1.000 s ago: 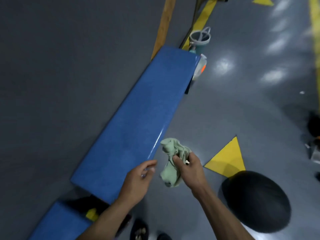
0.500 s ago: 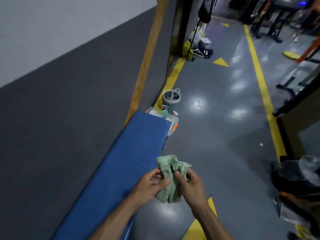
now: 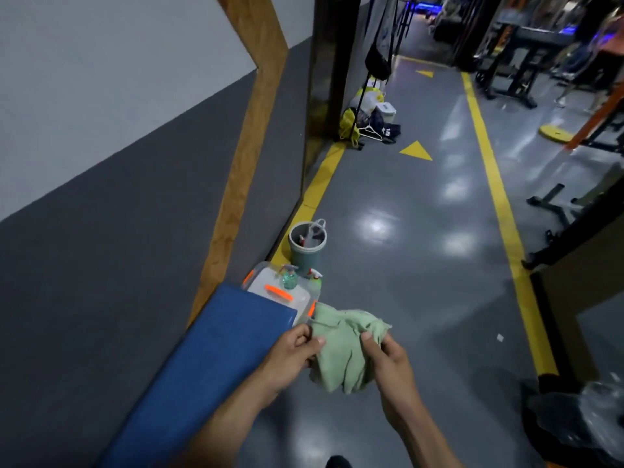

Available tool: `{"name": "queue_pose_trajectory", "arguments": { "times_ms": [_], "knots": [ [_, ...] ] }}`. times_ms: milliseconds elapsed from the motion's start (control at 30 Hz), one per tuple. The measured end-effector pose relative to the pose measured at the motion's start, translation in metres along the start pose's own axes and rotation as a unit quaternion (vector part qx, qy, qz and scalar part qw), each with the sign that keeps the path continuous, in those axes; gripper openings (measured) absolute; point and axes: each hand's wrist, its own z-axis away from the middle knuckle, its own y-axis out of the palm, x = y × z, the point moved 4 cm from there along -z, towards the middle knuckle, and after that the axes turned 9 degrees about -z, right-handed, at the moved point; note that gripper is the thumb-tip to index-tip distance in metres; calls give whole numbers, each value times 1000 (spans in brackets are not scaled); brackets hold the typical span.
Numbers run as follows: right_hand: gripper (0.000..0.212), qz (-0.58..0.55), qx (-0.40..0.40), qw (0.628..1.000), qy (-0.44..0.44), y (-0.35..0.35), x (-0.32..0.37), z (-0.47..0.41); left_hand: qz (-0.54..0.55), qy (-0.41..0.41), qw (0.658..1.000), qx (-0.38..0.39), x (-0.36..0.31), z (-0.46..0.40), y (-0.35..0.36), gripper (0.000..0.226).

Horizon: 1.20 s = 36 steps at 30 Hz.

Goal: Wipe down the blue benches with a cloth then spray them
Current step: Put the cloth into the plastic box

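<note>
I see one green cloth [image 3: 344, 352] gripped by left hand [image 3: 290, 358] and right hand [image 3: 391, 363]; one blue bench [image 3: 216, 363]; two spray bottles [image 3: 290, 276].

cloth [image 3: 344, 352]: pale green, crumpled, held up | bench [image 3: 216, 359]: blue, padded, along wall

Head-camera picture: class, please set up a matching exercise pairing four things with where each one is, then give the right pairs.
Things:
1. crumpled pale green cloth
2. long blue padded bench
3. grey round bucket
4. clear plastic box with orange latches

Places:
A. on the floor just past the bench's far end
B. along the grey wall, left of the hands
C. held between left hand and right hand
D. on the floor by the yellow line, beyond the box

Pairs: 1-C, 2-B, 3-D, 4-A
</note>
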Motion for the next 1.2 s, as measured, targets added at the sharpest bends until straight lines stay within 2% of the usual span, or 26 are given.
{"name": "queue_pose_trajectory", "arguments": {
  "times_ms": [133, 367, 467, 567, 633, 767, 900, 967, 1067, 1200],
  "knots": [
    [19, 14, 30, 999, 40, -6, 17, -88, 38, -40, 997, -49, -15, -68, 4, 12],
    [17, 55, 75, 989, 116, 38, 7, -226, 97, -88, 982, -133, -27, -164, -35, 15],
    [14, 136, 43, 983, 115, 49, -14, -284, 128, -121, 975, -136, -12, -208, -59, 21],
    [27, 224, -9, 971, 80, 61, -19, -337, 137, -146, 969, -148, -4, -256, -81, 24],
    [31, 267, -4, 962, 56, 71, -18, -367, 146, -154, 963, -163, 0, -284, -93, 25],
    [14, 326, 101, 938, 53, 92, -34, -410, 176, -182, 953, -168, 2, -328, -114, 25],
    [42, 403, 252, 865, 163, 112, -64, -441, 229, -228, 935, -148, 14, -367, -122, 22],
    [38, 375, 275, 865, 192, 122, -78, -462, 243, -231, 929, -157, 26, -384, -122, 20],
    [44, 356, 329, 840, 245, 128, -103, -493, 288, -246, 905, -195, 47, -408, -120, 24],
    [51, 396, 358, 803, 263, 129, -143, -546, 325, -275, 866, -262, 90, -438, -116, 26]
  ]
}}
